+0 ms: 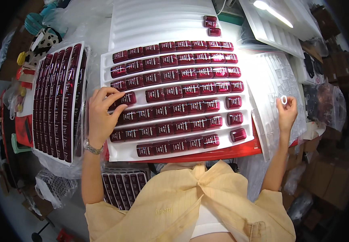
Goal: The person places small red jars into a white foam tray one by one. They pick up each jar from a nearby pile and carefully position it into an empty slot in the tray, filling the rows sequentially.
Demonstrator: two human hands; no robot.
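In front of me lies a white ridged tray [124, 155] with rows of glossy dark red cases [168, 93] bearing pale print. My left hand [104, 111], with a watch on its wrist, reaches over the tray's left side. Its thumb and fingers close around one dark red case [129, 98] at the left end of a row, a gap to the right of it. Off the tray to the right, my right hand [287, 111] is raised, pinching a small white oval ring [284, 100] between thumb and fingertips.
A second loaded tray [67, 117] stands at the left, and another [124, 187] sits below the table edge. Two cases [211, 26] rest on an upper white tray [158, 20]. Clear plastic sheeting with small pieces [277, 76] lies under my right hand. Brown cartons [323, 173] stand far right.
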